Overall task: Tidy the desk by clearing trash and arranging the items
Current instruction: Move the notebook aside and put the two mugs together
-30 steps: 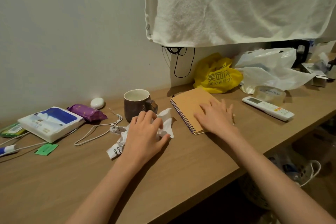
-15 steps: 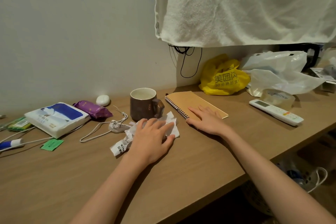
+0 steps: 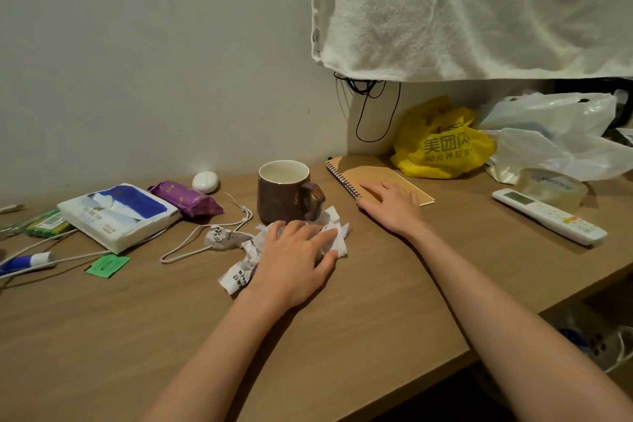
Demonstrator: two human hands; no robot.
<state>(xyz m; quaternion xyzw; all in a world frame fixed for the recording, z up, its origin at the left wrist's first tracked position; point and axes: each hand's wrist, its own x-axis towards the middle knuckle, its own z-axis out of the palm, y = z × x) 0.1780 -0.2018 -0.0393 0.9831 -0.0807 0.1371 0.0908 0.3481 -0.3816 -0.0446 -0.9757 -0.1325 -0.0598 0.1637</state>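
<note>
The left hand (image 3: 294, 257) lies palm down on a heap of crumpled paper (image 3: 239, 271) near the middle of the bench (image 3: 342, 336), its fingers loose and spread over the wad, pressing on it rather than curling round it. Printed strips of the paper stick out to the left of the wrist and past the fingertips on the right. The paper sits just in front of a brown mug (image 3: 287, 192) and touches its base; the mug stands upright with its handle to the right.

The right hand (image 3: 390, 202) rests flat on the near corner of a tan spiral notebook (image 3: 376, 173), fingers straight and released, holding nothing. The notebook lies closed, its far end close to a yellow plastic bag (image 3: 442, 144) by the wall. Right of that are pale plastic bags (image 3: 555, 137), a roll of clear tape (image 3: 548, 185) and, nearer the edge, a white remote (image 3: 548, 216).

Left of the mug a white cord (image 3: 205, 240) loops across the bench, touching the paper. Beyond it lie a purple packet (image 3: 186, 199), a small white oval case (image 3: 205, 181) by the wall and a blue-and-white tissue pack (image 3: 116, 212). A green slip (image 3: 108, 264) and a blue-and-white tube (image 3: 25, 262) lie towards the left edge. A white towel (image 3: 479, 7) hangs above the right side, with a black cable (image 3: 373, 106) dangling under it
</note>
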